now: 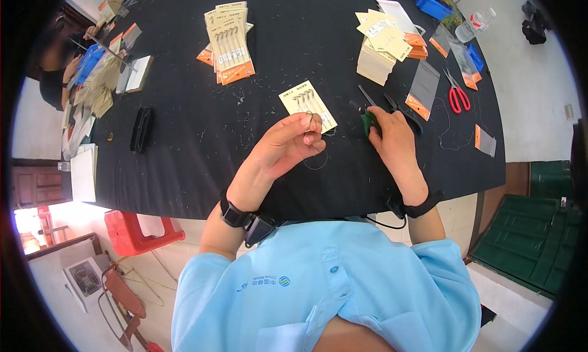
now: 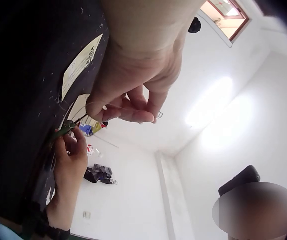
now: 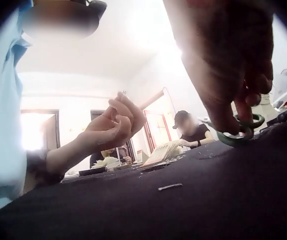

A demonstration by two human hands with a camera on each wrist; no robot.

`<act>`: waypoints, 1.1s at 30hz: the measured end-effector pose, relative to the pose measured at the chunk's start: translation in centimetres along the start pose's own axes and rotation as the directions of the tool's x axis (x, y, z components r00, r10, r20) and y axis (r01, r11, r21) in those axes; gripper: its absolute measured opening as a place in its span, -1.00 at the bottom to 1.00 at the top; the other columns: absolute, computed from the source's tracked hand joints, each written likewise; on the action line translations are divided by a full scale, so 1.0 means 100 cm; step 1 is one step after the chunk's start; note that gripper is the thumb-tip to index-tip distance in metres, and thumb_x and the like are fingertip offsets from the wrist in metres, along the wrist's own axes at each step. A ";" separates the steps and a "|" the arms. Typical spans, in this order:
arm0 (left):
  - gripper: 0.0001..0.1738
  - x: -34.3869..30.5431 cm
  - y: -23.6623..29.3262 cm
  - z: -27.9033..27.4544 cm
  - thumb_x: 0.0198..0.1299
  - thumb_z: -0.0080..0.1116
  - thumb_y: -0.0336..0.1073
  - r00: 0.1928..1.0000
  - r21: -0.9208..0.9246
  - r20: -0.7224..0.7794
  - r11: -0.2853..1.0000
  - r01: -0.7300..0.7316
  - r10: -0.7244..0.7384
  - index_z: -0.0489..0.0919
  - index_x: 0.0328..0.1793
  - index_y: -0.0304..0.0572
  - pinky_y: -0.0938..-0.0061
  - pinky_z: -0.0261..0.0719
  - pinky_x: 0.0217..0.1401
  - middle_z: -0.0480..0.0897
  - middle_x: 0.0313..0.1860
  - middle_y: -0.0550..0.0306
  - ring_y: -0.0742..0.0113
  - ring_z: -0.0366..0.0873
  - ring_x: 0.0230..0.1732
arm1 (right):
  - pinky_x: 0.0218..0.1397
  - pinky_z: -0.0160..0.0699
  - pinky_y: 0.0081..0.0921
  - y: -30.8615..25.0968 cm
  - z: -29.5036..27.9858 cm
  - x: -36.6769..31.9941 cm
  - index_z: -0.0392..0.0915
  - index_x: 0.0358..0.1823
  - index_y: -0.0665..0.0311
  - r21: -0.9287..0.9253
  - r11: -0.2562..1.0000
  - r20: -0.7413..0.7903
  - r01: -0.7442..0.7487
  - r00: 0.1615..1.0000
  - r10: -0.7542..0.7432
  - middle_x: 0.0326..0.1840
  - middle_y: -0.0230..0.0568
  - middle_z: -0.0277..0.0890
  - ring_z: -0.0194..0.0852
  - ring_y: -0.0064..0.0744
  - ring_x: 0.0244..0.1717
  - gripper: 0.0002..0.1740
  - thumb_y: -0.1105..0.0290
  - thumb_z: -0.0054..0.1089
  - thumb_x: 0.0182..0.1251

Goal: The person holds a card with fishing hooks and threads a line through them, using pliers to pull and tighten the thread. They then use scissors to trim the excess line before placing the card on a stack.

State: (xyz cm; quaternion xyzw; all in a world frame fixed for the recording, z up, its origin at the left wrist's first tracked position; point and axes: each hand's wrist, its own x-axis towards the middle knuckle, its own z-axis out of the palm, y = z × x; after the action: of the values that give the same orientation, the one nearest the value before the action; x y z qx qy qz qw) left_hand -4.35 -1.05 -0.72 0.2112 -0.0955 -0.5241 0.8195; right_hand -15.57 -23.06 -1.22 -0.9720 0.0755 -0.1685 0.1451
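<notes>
My left hand (image 1: 285, 141) is raised over the black-covered table, its thumb and fingertips pinching a thin line (image 1: 316, 167) that curves down below them. A small wire-like loop (image 2: 159, 115) sticks out past the fingertips in the left wrist view. Behind this hand lies a cream card (image 1: 327, 120) carrying several hooks in a row. To the right, my right hand (image 1: 395, 138) holds green-handled scissors (image 3: 229, 140) low at the tabletop, fingers curled at the handle loops. The scissor blades point away from me.
A dark tool with blue handles (image 1: 415, 127) lies beside my right hand, and red-handled scissors (image 1: 458, 100) farther right. Stacked cards (image 1: 373, 64) and packed hook cards (image 1: 229, 46) stand at the back. A black case (image 1: 141, 130) is at left. Another person sits across the left side.
</notes>
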 end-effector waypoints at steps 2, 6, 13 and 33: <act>-0.84 0.000 0.000 0.000 0.27 0.13 -0.25 1.000 -0.009 0.026 1.000 -0.001 0.001 0.54 -0.30 -0.16 0.51 0.25 -0.11 0.39 -0.30 0.32 0.63 0.27 -0.42 | -0.28 0.47 -0.39 -0.007 -0.006 0.001 0.47 0.02 0.24 0.059 0.997 -0.002 -0.051 0.999 0.051 -0.35 -0.16 0.46 0.47 -0.26 -0.34 -0.57 0.51 0.21 0.03; -0.82 0.001 0.000 -0.001 0.26 0.13 -0.24 0.997 -0.033 0.071 0.999 0.009 -0.006 0.56 -0.35 -0.13 0.51 0.24 -0.11 0.40 -0.29 0.30 0.63 0.26 -0.43 | -0.39 0.37 -0.56 -0.029 -0.016 0.004 0.43 0.08 0.23 0.664 0.707 0.326 -0.244 0.945 0.019 -0.34 -0.28 0.47 0.35 -0.53 -0.50 -0.54 0.53 0.20 0.08; -0.78 0.002 0.000 -0.004 0.26 0.14 -0.20 0.994 -0.024 0.109 1.000 0.019 -0.016 0.57 -0.39 -0.12 0.52 0.25 -0.14 0.43 -0.34 0.33 0.64 0.27 -0.43 | -0.41 0.34 -0.59 -0.042 -0.019 0.011 0.43 0.11 0.19 0.733 0.667 0.307 -0.132 0.939 -0.152 -0.38 -0.34 0.48 0.31 -0.55 -0.49 -0.47 0.48 0.28 0.02; -0.82 0.001 -0.001 -0.007 0.25 0.16 -0.22 0.991 -0.005 0.125 0.999 0.039 -0.038 0.60 -0.36 -0.11 0.50 0.29 -0.14 0.56 -0.32 0.27 0.65 0.31 -0.46 | -0.48 0.30 -0.65 -0.045 -0.031 0.012 0.53 0.06 0.17 0.695 0.710 0.318 -0.113 0.934 -0.162 -0.30 -0.33 0.50 0.28 -0.59 -0.54 -0.46 0.42 0.35 -0.08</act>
State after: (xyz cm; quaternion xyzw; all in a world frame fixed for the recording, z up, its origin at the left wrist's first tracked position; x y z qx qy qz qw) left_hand -4.17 -0.98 -1.40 0.1765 -0.1406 -0.5524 0.8024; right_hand -15.04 -19.83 3.34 -0.8577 -0.0349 -0.0075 0.5129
